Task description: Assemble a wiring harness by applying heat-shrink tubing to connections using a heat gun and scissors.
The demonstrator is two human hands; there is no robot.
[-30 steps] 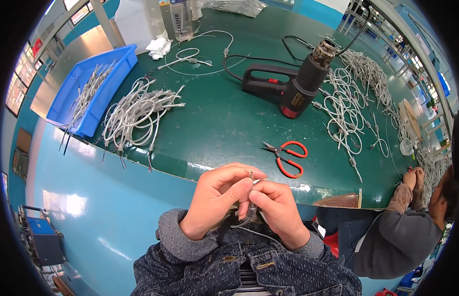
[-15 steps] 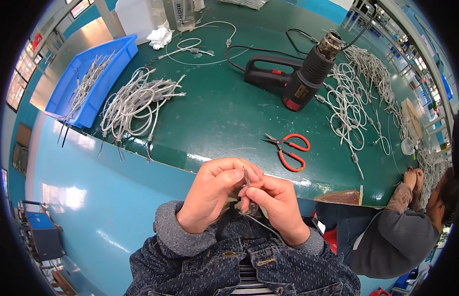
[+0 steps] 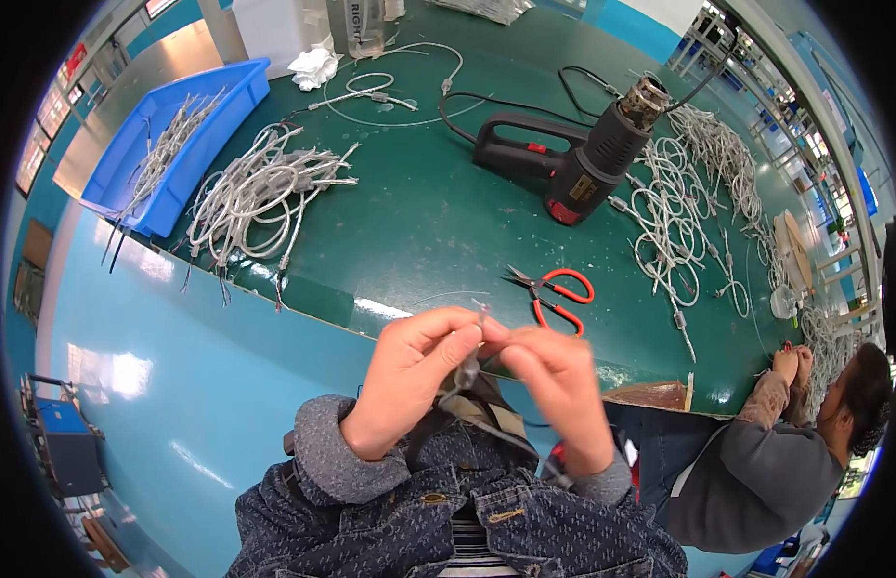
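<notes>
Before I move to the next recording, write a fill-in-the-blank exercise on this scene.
A cable end sticks up from the pinch of the person's ____ hand.
Of the scissors and the heat gun, the nearer to that hand: ____.
The tray is ____.
The tabletop is ____.

Missing words: left; scissors; blue; green.

Workshop interior of industrial type. A long green surface [image 3: 409, 217] is carrying a black heat gun [image 3: 602, 154], red-handled cutters [image 3: 535, 286], a blue tray [image 3: 209, 135] and several heaps of similar grey cables [image 3: 265, 197], all indicating cable work. A co-worker [image 3: 761, 477] is occupying a place farther along the same edge. Metal racks [image 3: 710, 40] are standing at upper right, windows [image 3: 34, 159] are showing at left, and a glossy blue floor [image 3: 212, 356] is extending below.
</notes>
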